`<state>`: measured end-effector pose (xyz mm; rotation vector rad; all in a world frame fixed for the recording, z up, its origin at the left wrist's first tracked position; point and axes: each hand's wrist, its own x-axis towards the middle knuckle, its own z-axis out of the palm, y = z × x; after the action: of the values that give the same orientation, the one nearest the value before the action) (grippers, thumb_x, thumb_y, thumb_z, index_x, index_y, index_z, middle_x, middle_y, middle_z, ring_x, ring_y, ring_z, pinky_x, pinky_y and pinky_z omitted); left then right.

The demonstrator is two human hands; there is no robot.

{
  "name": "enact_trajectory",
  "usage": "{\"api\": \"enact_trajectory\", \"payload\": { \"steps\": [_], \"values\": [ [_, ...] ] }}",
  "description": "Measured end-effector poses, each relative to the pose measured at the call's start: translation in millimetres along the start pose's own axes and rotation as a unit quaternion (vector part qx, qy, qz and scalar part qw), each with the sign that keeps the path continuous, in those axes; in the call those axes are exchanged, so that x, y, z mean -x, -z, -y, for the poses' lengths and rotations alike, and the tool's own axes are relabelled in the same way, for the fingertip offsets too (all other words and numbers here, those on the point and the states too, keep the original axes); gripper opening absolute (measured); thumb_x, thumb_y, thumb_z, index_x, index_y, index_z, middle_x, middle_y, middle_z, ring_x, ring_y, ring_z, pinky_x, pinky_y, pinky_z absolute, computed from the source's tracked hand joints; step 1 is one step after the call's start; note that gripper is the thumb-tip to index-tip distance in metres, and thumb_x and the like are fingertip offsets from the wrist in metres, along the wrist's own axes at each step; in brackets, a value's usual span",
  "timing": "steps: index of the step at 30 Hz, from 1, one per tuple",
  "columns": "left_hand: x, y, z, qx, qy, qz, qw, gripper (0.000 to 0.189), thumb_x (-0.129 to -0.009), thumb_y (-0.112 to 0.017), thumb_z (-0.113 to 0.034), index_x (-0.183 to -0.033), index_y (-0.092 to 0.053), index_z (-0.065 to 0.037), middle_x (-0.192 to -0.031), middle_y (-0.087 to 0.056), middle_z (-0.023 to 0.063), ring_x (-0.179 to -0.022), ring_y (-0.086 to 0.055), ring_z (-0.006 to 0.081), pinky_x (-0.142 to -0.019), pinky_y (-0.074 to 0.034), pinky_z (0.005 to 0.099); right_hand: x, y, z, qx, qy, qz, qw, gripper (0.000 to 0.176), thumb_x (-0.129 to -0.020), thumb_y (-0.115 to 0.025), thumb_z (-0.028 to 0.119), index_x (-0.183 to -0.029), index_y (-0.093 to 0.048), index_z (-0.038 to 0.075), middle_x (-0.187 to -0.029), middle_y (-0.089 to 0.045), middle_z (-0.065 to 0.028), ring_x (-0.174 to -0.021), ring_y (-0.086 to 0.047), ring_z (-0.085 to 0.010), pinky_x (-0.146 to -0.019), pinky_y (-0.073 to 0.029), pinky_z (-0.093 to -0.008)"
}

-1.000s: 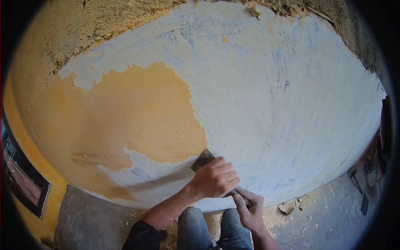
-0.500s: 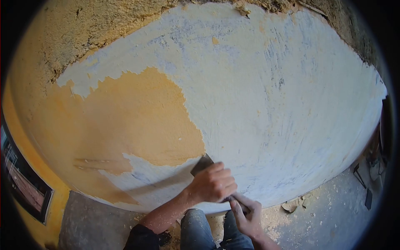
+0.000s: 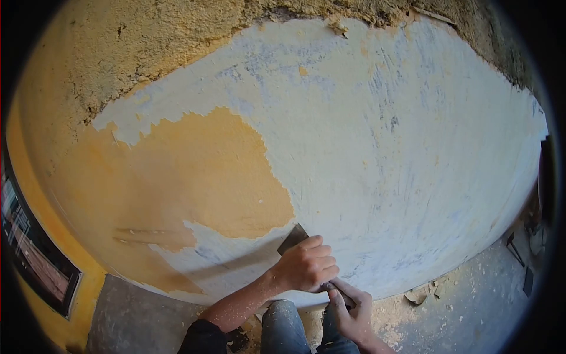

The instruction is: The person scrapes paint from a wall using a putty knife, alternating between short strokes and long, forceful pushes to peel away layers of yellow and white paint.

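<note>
A scraper (image 3: 293, 238) with a flat, dark metal blade meets the wall (image 3: 365, 177) just below the lower right corner of a yellow paint patch (image 3: 206, 171). My left hand (image 3: 306, 264) is closed around the tool close behind the blade. Lower down, my right hand (image 3: 354, 315) grips the handle's rear end. Both hands hide most of the handle. Around the ragged yellow edge, the wall shows a pale, whitish surface with bluish marks. Dust specks cover my left forearm.
Rough, crumbly plaster (image 3: 159, 35) runs along the wall's top. A dark-framed window (image 3: 41, 253) is at the left. Paint flakes (image 3: 415, 297) lie on the grey floor (image 3: 141, 312) along the wall's base. Tools (image 3: 515, 249) lie at far right. My knees (image 3: 283, 324) are below my hands.
The view has shifted slightly, so the wall appears lower and the left side further right. Both hands keep their hold on the scraper; its blade sits slightly right of the patch's corner.
</note>
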<state>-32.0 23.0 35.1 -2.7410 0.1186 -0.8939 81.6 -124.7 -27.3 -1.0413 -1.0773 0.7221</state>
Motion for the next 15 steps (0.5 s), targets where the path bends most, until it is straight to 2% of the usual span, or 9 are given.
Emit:
{"api": "enact_trajectory", "payload": {
  "steps": [1, 2, 8, 10, 13, 15],
  "values": [
    [-2.4, 0.8, 3.1, -0.02, -0.002, -0.024, 0.999, 0.015, -0.068, -0.062, -0.018, -0.059, -0.05, -0.015, -0.059, -0.045, -0.0017, -0.061, -0.05, 0.0145, -0.064, -0.039, 0.0292, -1.9, 4.4, 0.6, 0.044, -0.019, 0.021, 0.999, 0.033, -0.095, -0.06, 0.006, -0.125, -0.062, -0.008, -0.089, -0.075, -0.0127, -0.075, -0.058, -0.0036, -0.066, -0.048, -0.0213],
    [-5.4, 1.0, 6.0, -0.041, -0.006, -0.049, 0.998, 0.015, -0.066, -0.062, -0.019, -0.059, -0.049, -0.015, -0.058, -0.042, -0.0021, -0.059, -0.048, 0.0141, -0.061, -0.036, 0.029, -4.9, 5.2, 3.8, 0.046, -0.021, 0.017, 0.999, 0.033, -0.095, -0.06, 0.006, -0.125, -0.062, -0.008, -0.089, -0.075, -0.0127, -0.075, -0.058, -0.0036, -0.066, -0.048, -0.0213],
    [-1.8, 8.4, 8.1, -0.045, 0.005, -0.024, 0.999, 0.015, -0.063, -0.063, -0.02, -0.059, -0.049, -0.015, -0.058, -0.042, -0.0021, -0.059, -0.048, 0.0142, -0.061, -0.036, 0.03, -8.7, 4.2, 2.7, 0.019, -0.03, 0.06, 0.998, 0.033, -0.095, -0.06, 0.006, -0.125, -0.063, -0.007, -0.087, -0.075, -0.0115, -0.074, -0.056, -0.0023, -0.064, -0.046, -0.0194],
    [-1.8, 6.0, 8.3, -0.043, 0.003, -0.017, 0.999, 0.015, -0.063, -0.063, -0.02, -0.059, -0.049, -0.015, -0.057, -0.042, -0.0021, -0.059, -0.048, 0.0143, -0.061, -0.036, 0.0302, -11.8, -4.5, -0.3, 0.014, 0.0, 0.02, 1.0, 0.032, -0.095, -0.06, 0.006, -0.125, -0.063, -0.006, -0.08, -0.073, -0.0061, -0.069, -0.051, -0.0009, -0.06, -0.043, -0.019],
    [-6.4, 1.8, 3.4, -0.049, 0.012, -0.043, 0.998, 0.015, -0.064, -0.063, -0.02, -0.059, -0.049, -0.016, -0.057, -0.041, -0.0019, -0.059, -0.048, 0.0147, -0.061, -0.036, 0.0307, -11.0, 12.7, 4.6, 0.043, -0.049, 0.06, 0.996, 0.032, -0.095, -0.06, 0.006, -0.125, -0.064, -0.005, -0.074, -0.069, -0.0011, -0.066, -0.047, -0.0003, -0.057, -0.039, -0.0186],
    [-8.7, 2.0, 4.9, -0.038, 0.003, -0.033, 0.999, 0.016, -0.064, -0.063, -0.02, -0.059, -0.049, -0.016, -0.057, -0.041, -0.0018, -0.059, -0.048, 0.0146, -0.061, -0.036, 0.0309, -8.7, 10.1, 4.1, 0.02, -0.035, 0.046, 0.998, 0.031, -0.095, -0.06, 0.007, -0.124, -0.064, -0.005, -0.072, -0.067, -0.0002, -0.065, -0.046, -0.0001, -0.056, -0.038, -0.0187]
  ]
}}
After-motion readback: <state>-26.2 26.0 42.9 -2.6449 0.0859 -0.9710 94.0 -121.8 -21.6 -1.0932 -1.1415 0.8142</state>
